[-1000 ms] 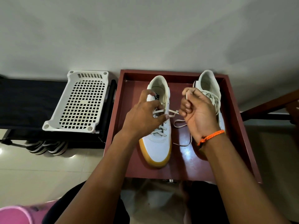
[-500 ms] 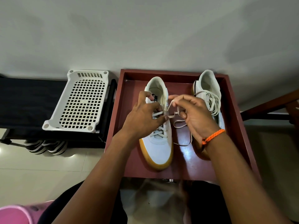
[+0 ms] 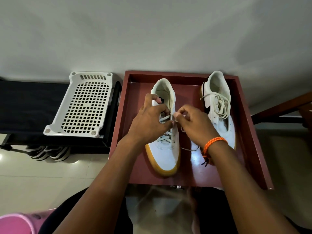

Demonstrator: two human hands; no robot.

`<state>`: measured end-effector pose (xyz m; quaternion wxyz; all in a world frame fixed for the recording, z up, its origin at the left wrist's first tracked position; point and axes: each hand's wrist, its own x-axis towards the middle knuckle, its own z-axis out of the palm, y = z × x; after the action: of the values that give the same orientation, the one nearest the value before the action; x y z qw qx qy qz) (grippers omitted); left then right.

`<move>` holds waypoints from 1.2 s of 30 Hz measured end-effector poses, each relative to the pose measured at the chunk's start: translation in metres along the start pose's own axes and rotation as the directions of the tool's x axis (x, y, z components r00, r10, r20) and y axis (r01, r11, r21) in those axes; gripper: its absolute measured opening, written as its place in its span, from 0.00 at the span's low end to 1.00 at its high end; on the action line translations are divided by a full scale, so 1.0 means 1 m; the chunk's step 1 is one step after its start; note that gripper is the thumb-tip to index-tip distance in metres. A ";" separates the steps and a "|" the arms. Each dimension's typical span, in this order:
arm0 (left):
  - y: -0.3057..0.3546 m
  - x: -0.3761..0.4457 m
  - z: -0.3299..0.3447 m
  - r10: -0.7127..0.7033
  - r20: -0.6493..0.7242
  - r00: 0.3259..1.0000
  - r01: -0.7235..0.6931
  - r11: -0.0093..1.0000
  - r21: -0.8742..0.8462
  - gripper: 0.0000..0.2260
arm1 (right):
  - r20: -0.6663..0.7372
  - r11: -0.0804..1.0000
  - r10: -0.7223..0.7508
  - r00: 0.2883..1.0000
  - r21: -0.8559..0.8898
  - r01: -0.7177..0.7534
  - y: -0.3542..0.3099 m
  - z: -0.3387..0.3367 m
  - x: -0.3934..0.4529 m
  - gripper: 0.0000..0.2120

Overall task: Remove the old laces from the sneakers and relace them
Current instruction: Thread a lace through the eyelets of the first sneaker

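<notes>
Left hand [image 3: 148,122] curled over the near sneaker [image 3: 166,132], holding its lace [image 3: 164,118], right hand [image 3: 194,124] pinching the same lace at an eyelet, both sneakers in a red tray [image 3: 249,132], second sneaker [image 3: 219,112] with loose laces heaped on top.

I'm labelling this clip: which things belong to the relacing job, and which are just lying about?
In the job: left sneaker, its lace, right sneaker, loose lace, left hand, right hand.

Lying about: white basket, black rack, pink object.
</notes>
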<state>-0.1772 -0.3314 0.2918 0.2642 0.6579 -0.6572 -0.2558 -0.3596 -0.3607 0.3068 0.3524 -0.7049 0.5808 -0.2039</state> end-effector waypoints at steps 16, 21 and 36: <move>0.003 -0.001 -0.006 -0.025 0.021 0.999 0.022 0.995 0.102 0.14 | 0.123 -0.010 -0.197 0.973 0.992 -0.127 -0.027 -0.042 -0.002 0.11; 0.008 -0.002 -0.005 -0.011 -0.032 0.999 0.014 0.995 0.095 0.19 | 0.170 0.047 -0.179 0.969 0.985 -0.164 -0.025 -0.035 -0.003 0.11; 0.022 -0.004 0.004 0.018 -0.014 1.000 -0.019 1.000 -0.012 0.05 | -0.265 0.998 -0.029 0.964 0.043 0.042 -0.002 -0.010 0.007 0.12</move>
<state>-0.1963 -0.3275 0.3041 0.2750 0.6520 -0.6599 -0.2526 -0.3633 -0.3700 0.3136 0.2850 -0.6731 0.6048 -0.3161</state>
